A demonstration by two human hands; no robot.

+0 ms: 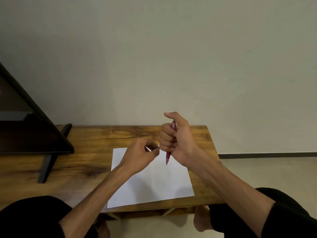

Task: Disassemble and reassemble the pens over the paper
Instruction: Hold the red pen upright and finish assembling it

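Wooden bench (85, 152) carries a white paper (154, 182) lying flat near its front edge. A dark stand (46, 162) sits at the bench's left.

Right hand (178, 140): fingers wrapped in a fist round a red pen (168, 156), held upright above the paper, tip down. Left hand (139, 155): fingers pinched narrow just beside the pen; whether they hold a small part cannot be told.

Judgement: a part is being removed or refitted. Recommend keeping the work over the paper, steadying the barrel, and turning gently in line with the pen's axis.
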